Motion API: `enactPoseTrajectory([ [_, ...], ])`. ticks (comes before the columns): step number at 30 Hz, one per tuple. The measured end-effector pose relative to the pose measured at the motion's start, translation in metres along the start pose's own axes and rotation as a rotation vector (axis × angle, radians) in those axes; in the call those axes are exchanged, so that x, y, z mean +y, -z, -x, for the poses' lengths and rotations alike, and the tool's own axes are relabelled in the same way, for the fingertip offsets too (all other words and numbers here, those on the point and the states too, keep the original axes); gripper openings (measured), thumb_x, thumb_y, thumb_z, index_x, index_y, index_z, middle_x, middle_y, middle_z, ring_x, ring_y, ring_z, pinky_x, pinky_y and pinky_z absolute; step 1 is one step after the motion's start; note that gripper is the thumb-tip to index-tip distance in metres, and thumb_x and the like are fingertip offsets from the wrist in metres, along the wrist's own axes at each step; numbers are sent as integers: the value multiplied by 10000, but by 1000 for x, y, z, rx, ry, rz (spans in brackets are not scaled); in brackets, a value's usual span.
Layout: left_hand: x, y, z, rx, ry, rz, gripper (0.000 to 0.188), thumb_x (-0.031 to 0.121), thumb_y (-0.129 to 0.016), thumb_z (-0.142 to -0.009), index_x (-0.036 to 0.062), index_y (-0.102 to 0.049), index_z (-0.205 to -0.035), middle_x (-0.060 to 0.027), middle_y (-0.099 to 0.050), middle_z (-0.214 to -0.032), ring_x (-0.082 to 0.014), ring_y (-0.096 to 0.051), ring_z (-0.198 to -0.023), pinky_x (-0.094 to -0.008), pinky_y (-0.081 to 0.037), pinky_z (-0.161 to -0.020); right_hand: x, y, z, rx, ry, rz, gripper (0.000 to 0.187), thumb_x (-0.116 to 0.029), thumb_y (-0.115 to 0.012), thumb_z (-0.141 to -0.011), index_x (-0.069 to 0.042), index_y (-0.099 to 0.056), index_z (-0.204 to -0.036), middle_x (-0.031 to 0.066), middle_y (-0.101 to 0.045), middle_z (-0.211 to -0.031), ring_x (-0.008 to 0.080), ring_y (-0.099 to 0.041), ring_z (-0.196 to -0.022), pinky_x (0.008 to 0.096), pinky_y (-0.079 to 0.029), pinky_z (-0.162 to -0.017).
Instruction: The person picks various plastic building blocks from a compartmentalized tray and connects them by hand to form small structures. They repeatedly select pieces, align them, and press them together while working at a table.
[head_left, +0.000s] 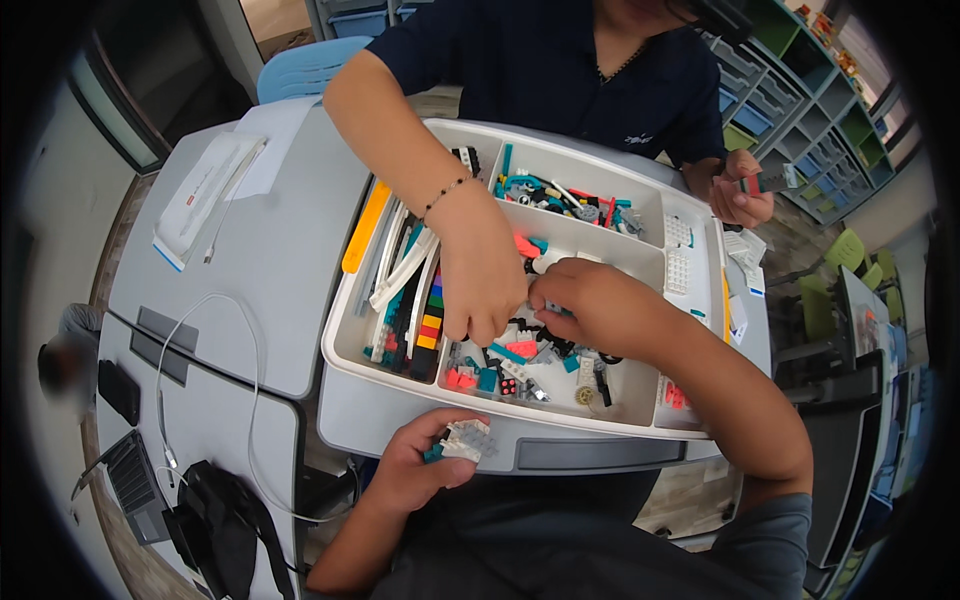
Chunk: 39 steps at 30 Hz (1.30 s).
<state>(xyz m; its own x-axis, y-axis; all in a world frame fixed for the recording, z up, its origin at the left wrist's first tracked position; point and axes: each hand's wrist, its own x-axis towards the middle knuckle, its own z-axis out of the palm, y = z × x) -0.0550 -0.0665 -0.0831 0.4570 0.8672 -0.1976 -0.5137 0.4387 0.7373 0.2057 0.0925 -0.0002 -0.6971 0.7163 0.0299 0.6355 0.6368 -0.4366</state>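
Observation:
Near the tray's front edge, my left hand (415, 460) grips a small assembly of toy bricks (467, 440), white and grey with a bit of teal. My right hand (600, 308) reaches into the middle compartment of the white sorting tray (560, 412). Its fingers are curled together over the loose parts, and whatever lies between them is mostly hidden. Just left of it, a co-worker's hand (485, 275) reaches down into the same compartment. Below both hands lie teal, coral, grey and black bricks (520, 350).
The co-worker's other hand (742, 190) holds a grey and red piece at the tray's far right. Long beams (405, 270) fill the left compartment. A far compartment holds small parts (570, 195). A white cable (258, 350) and black bag (225, 525) lie on the left tables.

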Motion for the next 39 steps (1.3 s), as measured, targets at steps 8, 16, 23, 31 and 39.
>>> enactPoseTrajectory([
  [8, -8, -43, -2, -227, -9, 365, 388, 219, -718, -817, 68, -459, -1064, -120, -513, -938, -185, -516, -658, -270, -387, -537, -52, 30, 81, 235, 122, -174, 179, -65, -745, -830, -62, -651, -982, 81, -658, -925, 292, -639, -874, 381, -527, -763],
  [16, 25, -68, -9, -221, -128, 217, 367, 330, -607, -849, 43, -477, -1038, -159, -525, -785, -205, -494, -516, -318, -399, -452, -57, 23, 114, 305, -154, -403, 150, -80, -750, -865, -50, -647, -971, 77, -662, -931, 204, -645, -772, 340, -523, -681],
  [23, 35, -80, -17, -39, -175, 292, 295, 31, -619, -880, 53, -523, -1159, -125, -564, -991, -157, -520, -610, -268, -389, -465, -51, 12, 116, 400, -159, -475, 173, -72, -778, -845, -46, -647, -954, 66, -673, -927, 154, -619, -705, 286, -499, -636],
  [31, 26, -101, -10, 28, -109, 150, 284, -50, -686, -838, 41, -536, -1062, -87, -554, -915, -97, -476, -582, -232, -352, -467, -82, 0, 114, 409, 195, -428, 181, -83, -760, -851, -63, -655, -996, 79, -644, -968, 282, -633, -899, 371, -530, -767],
  [39, 28, -103, -6, 71, -8, -9, 263, -30, -706, -867, -25, -585, -1101, -48, -593, -838, -55, -479, -595, -210, -343, -482, -89, -18, 112, 493, 292, -406, 252, -26, -811, -780, -58, -696, -1002, 82, -665, -964, 270, -646, -834, 368, -536, -725],
])
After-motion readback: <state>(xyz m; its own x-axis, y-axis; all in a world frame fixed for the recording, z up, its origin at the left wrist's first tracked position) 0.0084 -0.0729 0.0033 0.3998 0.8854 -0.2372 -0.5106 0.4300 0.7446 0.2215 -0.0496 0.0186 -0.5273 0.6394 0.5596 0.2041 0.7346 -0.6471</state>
